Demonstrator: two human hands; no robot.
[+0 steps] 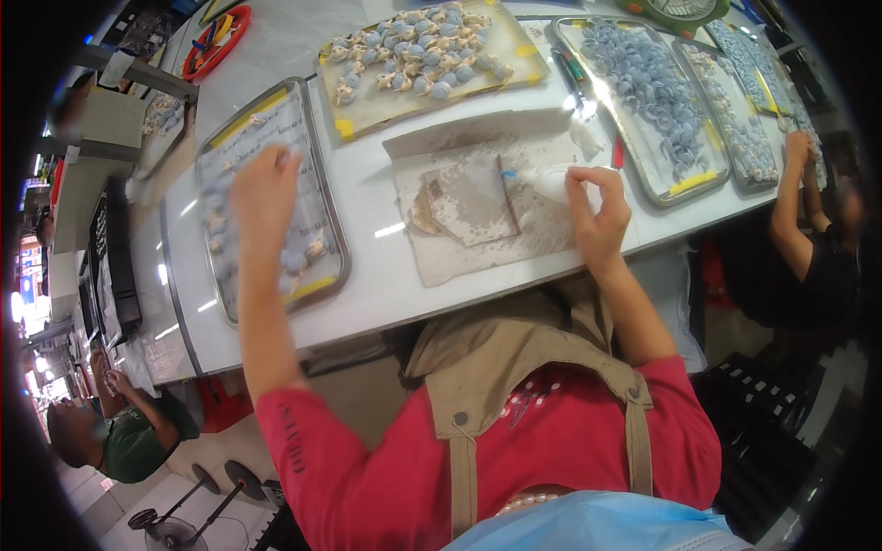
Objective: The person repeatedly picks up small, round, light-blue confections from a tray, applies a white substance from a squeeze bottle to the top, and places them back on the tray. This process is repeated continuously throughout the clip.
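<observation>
My left hand (264, 195) is over the metal tray (342, 248) on the left, its fingers drawn together in a pinch and slightly blurred. Whatever sits between those fingertips is too small to make out. Small blue-and-cream figurines (292, 260) lie in that tray on a printed liner. My right hand (602, 213) pinches the rear end of a white squeeze bottle (549, 186), whose thin blue tip points left. Under the bottle is a stained cardboard sheet (441, 262) with a smaller whitish-smeared board (469, 197) on it.
Behind the cardboard stands a board (367, 112) heaped with figurines. Rightward, a metal tray (675, 193) holds blue-grey shell-like pieces, with another tray (749, 151) beyond. Pens (571, 69) lie between. A red basket (241, 28) is far left. Co-workers sit right (781, 248) and left (138, 441).
</observation>
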